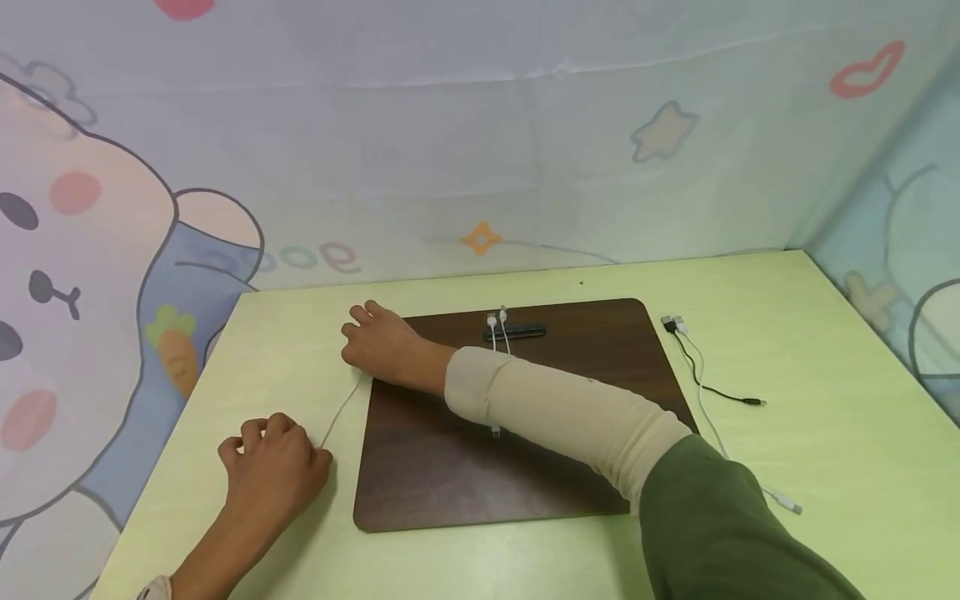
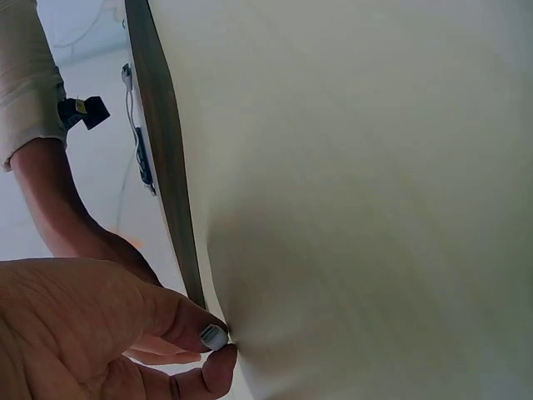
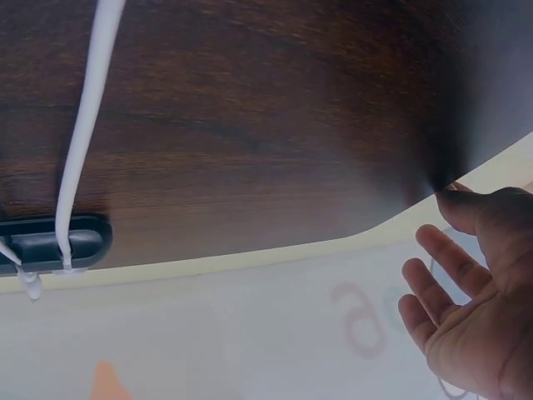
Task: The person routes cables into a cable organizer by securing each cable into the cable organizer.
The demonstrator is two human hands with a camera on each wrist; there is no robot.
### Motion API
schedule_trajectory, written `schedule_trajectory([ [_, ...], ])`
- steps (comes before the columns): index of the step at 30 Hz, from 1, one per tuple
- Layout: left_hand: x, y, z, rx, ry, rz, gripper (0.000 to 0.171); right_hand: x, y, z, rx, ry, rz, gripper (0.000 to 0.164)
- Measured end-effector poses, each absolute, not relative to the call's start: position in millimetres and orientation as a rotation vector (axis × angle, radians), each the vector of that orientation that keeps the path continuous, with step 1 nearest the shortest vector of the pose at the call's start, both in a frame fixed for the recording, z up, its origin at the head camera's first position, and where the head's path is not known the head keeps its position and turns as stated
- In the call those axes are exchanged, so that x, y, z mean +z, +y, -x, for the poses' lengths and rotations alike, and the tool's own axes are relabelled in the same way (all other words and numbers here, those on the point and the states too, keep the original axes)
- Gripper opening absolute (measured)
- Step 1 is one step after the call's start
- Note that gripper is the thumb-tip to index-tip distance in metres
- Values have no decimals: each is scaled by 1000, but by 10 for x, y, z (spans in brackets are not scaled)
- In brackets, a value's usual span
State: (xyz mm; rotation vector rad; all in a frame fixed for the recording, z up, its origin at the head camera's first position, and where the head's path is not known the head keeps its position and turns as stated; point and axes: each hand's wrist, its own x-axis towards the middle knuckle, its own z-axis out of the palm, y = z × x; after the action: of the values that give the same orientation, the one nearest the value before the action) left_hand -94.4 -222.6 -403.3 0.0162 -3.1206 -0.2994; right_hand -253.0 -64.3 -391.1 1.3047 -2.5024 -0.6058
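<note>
A thin white USB cable (image 1: 343,408) runs between my two hands, left of the dark brown wooden board (image 1: 427,492). My left hand (image 1: 277,467) pinches its small pale plug (image 2: 214,337) between thumb and forefinger, low over the table. At the board's far left corner my right hand (image 1: 381,343) holds the cable's other end with thumb and forefinger; that end is hidden. Its remaining fingers are loosely spread in the right wrist view. On the board's far side lies a black cable holder (image 1: 531,332) with two white cables (image 3: 81,142) set in it.
Right of the board, a black cable (image 1: 693,367) and another white cable (image 1: 708,417) lie on the pale green table (image 1: 810,367). My right forearm (image 1: 570,408) crosses over the board. A printed cloth (image 1: 450,150) hangs behind the table.
</note>
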Motion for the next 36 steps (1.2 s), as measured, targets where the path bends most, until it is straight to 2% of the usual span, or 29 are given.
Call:
schedule_trajectory([
  [8,-4049,-2247,946,-291,-3134,-24,28,-3938,-730,2506,-628,-2470,-1318,27],
  [18,-4052,-2229,924,-299,-3120,-21,27,-3987,-763,2489,-643,-2367,-1371,37],
  [36,-4011,-2138,898,-329,-3103,14,23,-4021,-595,2506,-821,-2263,-1437,27],
])
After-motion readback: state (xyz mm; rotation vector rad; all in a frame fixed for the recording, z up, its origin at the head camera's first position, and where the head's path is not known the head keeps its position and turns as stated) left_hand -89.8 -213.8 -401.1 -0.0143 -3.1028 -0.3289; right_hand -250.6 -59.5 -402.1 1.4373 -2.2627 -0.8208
